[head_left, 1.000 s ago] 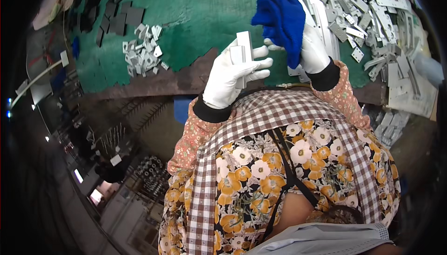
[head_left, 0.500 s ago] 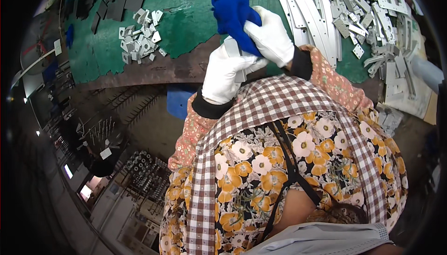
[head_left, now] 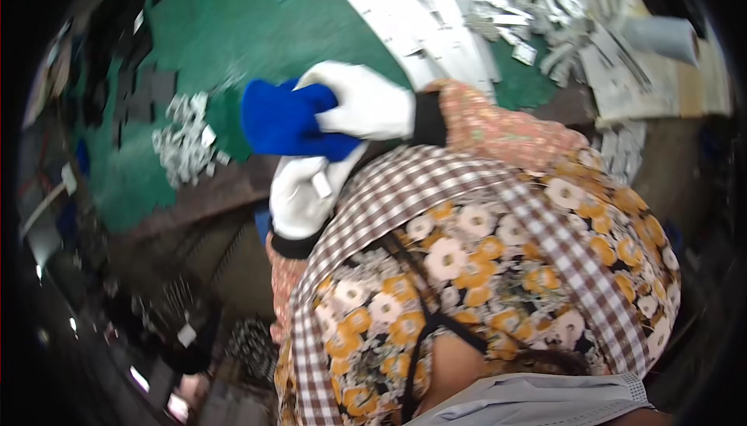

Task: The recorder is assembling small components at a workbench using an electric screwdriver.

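Green surface spreads beyond the blue cloth; right hand clutches it, left hand below it is curled around metal piece.

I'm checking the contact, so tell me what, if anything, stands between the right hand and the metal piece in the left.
The blue cloth does: held in the right hand, it lies between that hand and the pale metal piece, which shows only partly in the left hand. Whether cloth and piece touch is hidden.
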### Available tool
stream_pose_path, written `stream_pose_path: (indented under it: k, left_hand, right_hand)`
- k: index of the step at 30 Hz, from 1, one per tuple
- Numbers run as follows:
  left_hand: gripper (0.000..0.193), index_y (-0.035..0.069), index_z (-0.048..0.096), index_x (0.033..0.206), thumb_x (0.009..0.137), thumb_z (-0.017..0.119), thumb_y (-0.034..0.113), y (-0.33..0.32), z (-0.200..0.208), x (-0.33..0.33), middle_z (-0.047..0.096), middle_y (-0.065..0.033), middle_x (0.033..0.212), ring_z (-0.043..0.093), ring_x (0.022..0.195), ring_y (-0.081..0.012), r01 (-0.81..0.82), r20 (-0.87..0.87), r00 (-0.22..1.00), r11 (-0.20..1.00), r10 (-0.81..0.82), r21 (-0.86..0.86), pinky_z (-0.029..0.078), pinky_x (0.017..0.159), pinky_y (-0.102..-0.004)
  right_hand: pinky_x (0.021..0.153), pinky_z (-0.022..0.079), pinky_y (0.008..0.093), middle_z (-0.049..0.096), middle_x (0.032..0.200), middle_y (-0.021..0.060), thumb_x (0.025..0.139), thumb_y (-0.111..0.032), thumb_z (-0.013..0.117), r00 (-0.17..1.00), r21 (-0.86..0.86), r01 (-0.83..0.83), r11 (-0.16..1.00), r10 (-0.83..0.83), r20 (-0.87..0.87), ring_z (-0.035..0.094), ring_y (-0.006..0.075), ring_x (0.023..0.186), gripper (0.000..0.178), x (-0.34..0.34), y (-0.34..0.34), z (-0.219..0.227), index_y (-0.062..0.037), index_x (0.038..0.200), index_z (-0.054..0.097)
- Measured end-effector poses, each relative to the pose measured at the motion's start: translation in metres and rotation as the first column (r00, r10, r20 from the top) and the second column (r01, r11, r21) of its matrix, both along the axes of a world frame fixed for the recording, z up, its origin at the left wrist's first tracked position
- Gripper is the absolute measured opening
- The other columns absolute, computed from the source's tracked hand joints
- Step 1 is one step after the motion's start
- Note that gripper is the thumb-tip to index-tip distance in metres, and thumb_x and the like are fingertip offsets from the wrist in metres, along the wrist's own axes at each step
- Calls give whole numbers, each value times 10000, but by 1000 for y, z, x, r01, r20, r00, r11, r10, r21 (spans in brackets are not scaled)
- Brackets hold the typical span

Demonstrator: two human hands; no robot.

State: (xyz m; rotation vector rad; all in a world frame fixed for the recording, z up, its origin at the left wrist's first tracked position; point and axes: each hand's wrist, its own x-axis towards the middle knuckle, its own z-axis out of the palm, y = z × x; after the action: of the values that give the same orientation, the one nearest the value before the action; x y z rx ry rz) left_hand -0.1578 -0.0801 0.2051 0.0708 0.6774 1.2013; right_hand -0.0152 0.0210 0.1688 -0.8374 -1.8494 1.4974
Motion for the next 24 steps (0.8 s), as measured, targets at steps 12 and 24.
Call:
stream_pose_path:
  k: [12, 24]
  left_hand:
    - [594, -70, 338, 1304, 757, 567, -107, 19, -10, 27, 511, -176, 1147, 559, 988, -232, -86, -432, 884, 971, 177, 222, 474, 861, -326]
    - [385, 42, 446, 1276, 956, 460, 257, 23, -30, -12, 587, -69, 1069, 507, 708, -58, -168, -196, 961, 973, 197, 159, 420, 576, -195]
  right_hand:
    - [742, 493, 270, 616, 920, 106, 823, -147, 627, 759, -516, 467, 718, -625, -184, 599, 148, 824, 359, -6, 12, -6, 84, 1074, 516]
    - [777, 500, 279, 627, 988, 109, 841, -144, 623, 934, -567, 263, 780, -352, -51, 613, 142, 850, 352, 16, -9, 15, 75, 1095, 516]
